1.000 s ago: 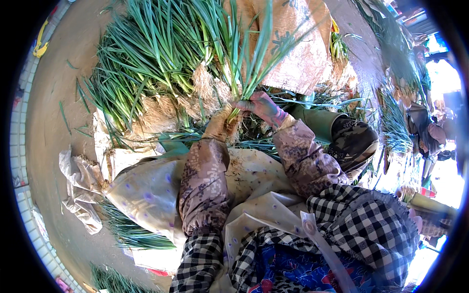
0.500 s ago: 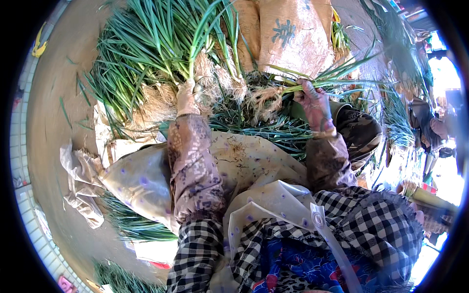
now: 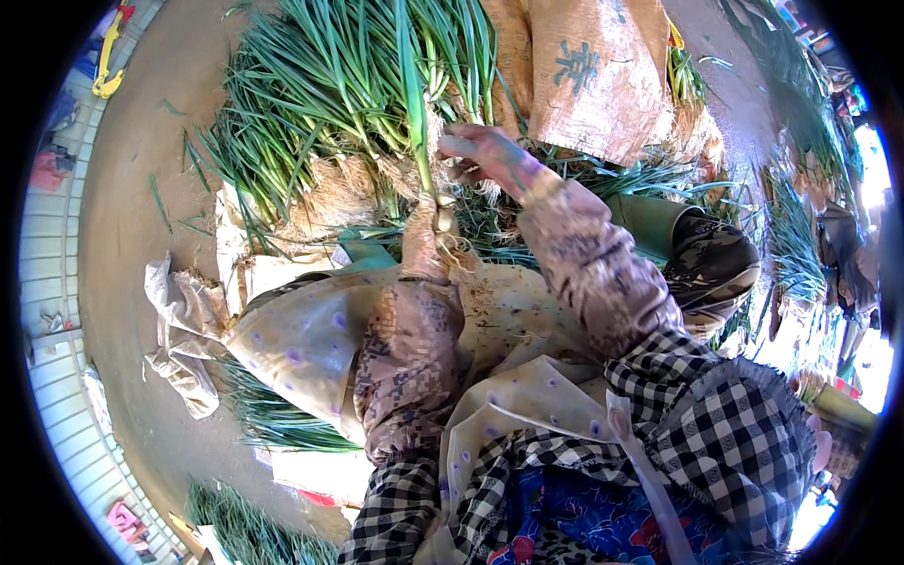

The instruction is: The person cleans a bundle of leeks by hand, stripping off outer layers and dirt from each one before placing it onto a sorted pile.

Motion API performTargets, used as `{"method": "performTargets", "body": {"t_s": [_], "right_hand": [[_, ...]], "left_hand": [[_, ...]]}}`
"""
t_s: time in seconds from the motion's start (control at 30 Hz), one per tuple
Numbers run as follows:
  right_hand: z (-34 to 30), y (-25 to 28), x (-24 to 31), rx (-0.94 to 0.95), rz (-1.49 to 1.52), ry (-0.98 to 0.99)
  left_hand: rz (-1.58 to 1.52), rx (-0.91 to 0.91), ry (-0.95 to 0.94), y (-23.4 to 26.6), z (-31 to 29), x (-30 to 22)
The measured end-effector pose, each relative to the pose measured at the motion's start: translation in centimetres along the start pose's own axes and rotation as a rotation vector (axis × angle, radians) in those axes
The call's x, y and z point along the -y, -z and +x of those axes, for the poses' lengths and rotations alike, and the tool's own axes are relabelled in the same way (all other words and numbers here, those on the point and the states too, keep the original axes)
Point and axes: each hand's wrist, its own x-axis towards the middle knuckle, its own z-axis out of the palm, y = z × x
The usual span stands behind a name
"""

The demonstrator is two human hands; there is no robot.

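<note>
My left hand (image 3: 421, 235) is closed round the pale lower end of a green garlic plant (image 3: 421, 155), whose flat leaves point up and away from me. Stringy roots hang beside that hand. Just right of the stalk is my right hand (image 3: 497, 160), fingers apart and slightly bent, with nothing seen in them. Beyond both hands lies a large heap of green garlic (image 3: 311, 85), its shaggy pale roots toward me. Loose leaves lie below my right hand.
A tan printed sack (image 3: 598, 80) stands at the far right of the heap. A spotted clear apron (image 3: 311, 344) covers my lap. A crumpled pale sack (image 3: 184, 330) lies on the floor at left, with more greens (image 3: 282, 414) nearby. A green boot (image 3: 645, 221) is at right.
My right hand has let go of the stalks it held at right and moved left, close to the plant in my left hand. The whole view has shifted slightly.
</note>
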Motion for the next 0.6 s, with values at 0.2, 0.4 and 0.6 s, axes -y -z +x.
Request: {"method": "performTargets", "body": {"t_s": [0.2, 0.4, 0.6], "right_hand": [[3.7, 0.9, -5.3, 0.012, 0.188, -0.065], [3.1, -0.7, -4.5, -0.003, 0.298, -0.038], [3.8, -0.1, -7.5, -0.182, 0.374, -0.19]], "left_hand": [[0.133, -0.135, -0.232, 0.0, 0.8, 1.5], [0.247, -0.098, -0.184, 0.6, 0.9, 2.7], [0.364, -0.272, -0.314, 0.3, 0.7, 3.2]]}}
